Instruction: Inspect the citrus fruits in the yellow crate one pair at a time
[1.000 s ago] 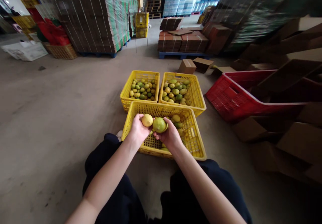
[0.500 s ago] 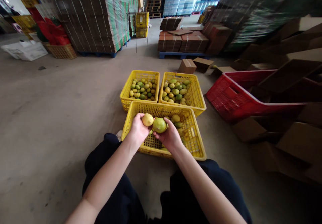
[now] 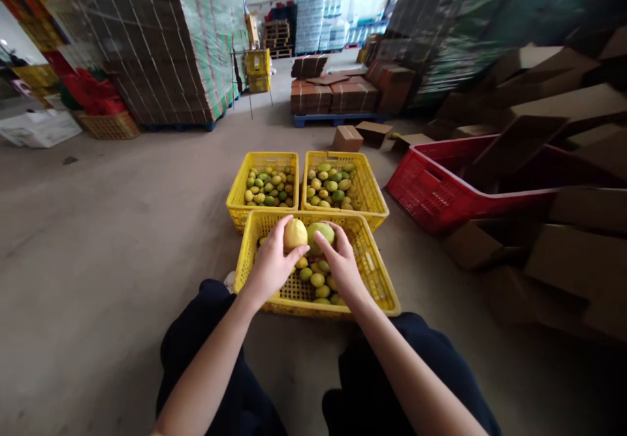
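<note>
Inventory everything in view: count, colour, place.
Yellow fruit: 1, yellow, held
Green fruit: 1, green, held
Loose fruit: many, green and yellow, crated
Near crate: 1, yellow, centre
Far crates: 2, yellow, behind
Red crate: 1, red, right
Cardboard boxes: many, brown, right
Bundled cartons: several, brown, ahead
Wrapped stacks: 2, greenish, flanking
Wicker basket: 1, tan, left
Distant goods: several, unclear, back
Trousers: 1, dark, bottom
Left hand: 1, holding yellow fruit
Right hand: 1, holding green fruit

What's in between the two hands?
In the head view, two fruits sit between the left hand and right hand: a yellow fruit held by the left, and a green fruit held by the right.
</note>
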A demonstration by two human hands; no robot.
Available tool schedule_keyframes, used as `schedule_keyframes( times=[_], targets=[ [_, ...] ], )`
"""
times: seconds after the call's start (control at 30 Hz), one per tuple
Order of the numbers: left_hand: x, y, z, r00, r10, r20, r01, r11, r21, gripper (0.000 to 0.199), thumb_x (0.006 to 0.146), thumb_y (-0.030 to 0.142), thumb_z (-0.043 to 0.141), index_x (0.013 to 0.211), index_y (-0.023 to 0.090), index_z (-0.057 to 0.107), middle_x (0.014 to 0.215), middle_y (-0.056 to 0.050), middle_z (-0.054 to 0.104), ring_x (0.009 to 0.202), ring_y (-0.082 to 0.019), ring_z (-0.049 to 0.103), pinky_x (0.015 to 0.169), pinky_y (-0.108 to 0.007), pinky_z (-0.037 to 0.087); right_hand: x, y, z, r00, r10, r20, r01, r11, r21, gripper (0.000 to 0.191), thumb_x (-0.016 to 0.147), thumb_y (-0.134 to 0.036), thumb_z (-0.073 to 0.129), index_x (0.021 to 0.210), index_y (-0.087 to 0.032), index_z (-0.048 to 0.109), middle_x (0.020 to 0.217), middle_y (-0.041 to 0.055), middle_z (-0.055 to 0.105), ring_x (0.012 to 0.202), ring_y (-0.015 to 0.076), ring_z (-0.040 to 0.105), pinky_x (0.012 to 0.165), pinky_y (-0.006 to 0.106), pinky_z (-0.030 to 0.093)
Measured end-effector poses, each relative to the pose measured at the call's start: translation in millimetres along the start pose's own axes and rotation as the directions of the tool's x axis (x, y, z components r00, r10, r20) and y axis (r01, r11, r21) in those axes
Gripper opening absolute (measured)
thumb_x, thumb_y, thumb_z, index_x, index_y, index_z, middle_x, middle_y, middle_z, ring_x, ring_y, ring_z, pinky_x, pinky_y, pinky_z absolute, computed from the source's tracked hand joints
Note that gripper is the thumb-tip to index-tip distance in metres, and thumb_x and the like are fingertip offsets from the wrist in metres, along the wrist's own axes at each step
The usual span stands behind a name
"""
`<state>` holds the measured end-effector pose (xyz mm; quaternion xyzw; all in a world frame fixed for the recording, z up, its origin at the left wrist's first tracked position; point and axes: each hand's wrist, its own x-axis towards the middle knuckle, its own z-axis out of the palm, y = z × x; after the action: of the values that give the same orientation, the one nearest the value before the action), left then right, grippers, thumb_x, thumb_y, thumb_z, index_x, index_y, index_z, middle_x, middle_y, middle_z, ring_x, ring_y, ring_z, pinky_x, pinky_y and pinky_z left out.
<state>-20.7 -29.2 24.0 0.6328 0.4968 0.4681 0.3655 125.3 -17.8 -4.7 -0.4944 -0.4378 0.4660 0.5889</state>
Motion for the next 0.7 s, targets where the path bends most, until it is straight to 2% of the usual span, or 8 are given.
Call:
schedule_keyframes(
  times=[0.07, 0.17, 0.27, 0.37, 0.47, 0.6, 0.7],
  targets=[
    [1, 1, -3.4, 0.989, 0.143, -0.024, -0.138, 0.979, 0.153, 0.05, 0.076, 0.022, 0.071, 0.122, 0.024, 0.053, 0.129, -0.011, 0.055, 0.121, -0.027, 0.052, 0.102, -0.046, 0.045, 0, -1, -2, 0.966, -0.259, 0.012, 0.257, 0.947, -0.191, 0.044, 0.077, -0.045, 0.067, 0.113, -0.024, 0.054, 0.106, 0.0055, 0.064, 0.093, 0.0228, 0.062, 0.077, 0.038, 0.055],
    [2, 5, -7.2, 0.938, 0.341, -0.058, -0.309, 0.901, 0.304, 0.044, 0.078, 0.015, 0.068, 0.119, 0.024, 0.054, 0.126, -0.009, 0.057, 0.118, -0.023, 0.055, 0.102, -0.041, 0.045, 0, -3, -5, 0.829, -0.55, 0.103, 0.538, 0.734, -0.414, 0.045, 0.082, -0.036, 0.065, 0.122, -0.025, 0.05, 0.119, 0.0095, 0.059, 0.11, 0.0259, 0.057, 0.093, 0.045, 0.05],
    [1, 7, -10.0, 0.886, 0.463, -0.018, -0.431, 0.839, 0.332, 0.043, 0.082, 0.013, 0.063, 0.121, 0.025, 0.051, 0.118, -0.007, 0.061, 0.114, -0.019, 0.058, 0.101, -0.037, 0.046, -2, -5, -7, 0.712, -0.679, 0.18, 0.659, 0.557, -0.505, 0.049, 0.083, -0.032, 0.065, 0.129, -0.027, 0.047, 0.121, 0.0101, 0.056, 0.114, 0.0261, 0.056, 0.097, 0.046, 0.048],
    [0, 9, -12.7, 0.864, 0.503, 0.018, -0.484, 0.82, 0.306, 0.041, 0.083, 0.012, 0.06, 0.121, 0.026, 0.052, 0.122, -0.006, 0.06, 0.118, -0.019, 0.056, 0.104, -0.038, 0.044, -4, -4, -8, 0.65, -0.73, 0.209, 0.7, 0.47, -0.537, 0.055, 0.084, -0.031, 0.065, 0.134, -0.029, 0.042, 0.123, 0.0105, 0.055, 0.114, 0.0266, 0.056, 0.095, 0.046, 0.05],
    [-1, 12, -15.1, 0.897, 0.442, 0.011, -0.435, 0.878, 0.199, 0.039, 0.083, 0.011, 0.059, 0.118, 0.028, 0.058, 0.125, -0.005, 0.06, 0.12, -0.02, 0.054, 0.108, -0.04, 0.039, -6, -2, -9, 0.627, -0.741, 0.241, 0.714, 0.422, -0.559, 0.057, 0.084, -0.031, 0.064, 0.136, -0.031, 0.041, 0.124, 0.0114, 0.054, 0.114, 0.0278, 0.056, 0.095, 0.047, 0.051],
    [-4, 18, -17.3, 0.961, 0.276, -0.03, -0.276, 0.961, 0.001, 0.036, 0.079, 0.012, 0.063, 0.109, 0.033, 0.067, 0.123, -0.004, 0.06, 0.122, -0.023, 0.052, 0.112, -0.04, 0.033, -7, -1, -10, 0.649, -0.716, 0.258, 0.701, 0.431, -0.567, 0.054, 0.085, -0.033, 0.063, 0.135, -0.03, 0.043, 0.127, 0.0131, 0.053, 0.116, 0.03, 0.055, 0.097, 0.05, 0.049],
    [-5, 17, -19.2, 0.968, 0.246, -0.051, -0.245, 0.969, 0.013, 0.036, 0.078, 0.016, 0.066, 0.108, 0.036, 0.068, 0.123, -0.004, 0.057, 0.123, -0.025, 0.049, 0.111, -0.042, 0.033, -8, -1, -11, 0.66, -0.705, 0.259, 0.698, 0.449, -0.558, 0.052, 0.085, -0.033, 0.063, 0.133, -0.03, 0.045, 0.128, 0.0129, 0.053, 0.116, 0.0305, 0.055, 0.097, 0.051, 0.049]
  ],
)
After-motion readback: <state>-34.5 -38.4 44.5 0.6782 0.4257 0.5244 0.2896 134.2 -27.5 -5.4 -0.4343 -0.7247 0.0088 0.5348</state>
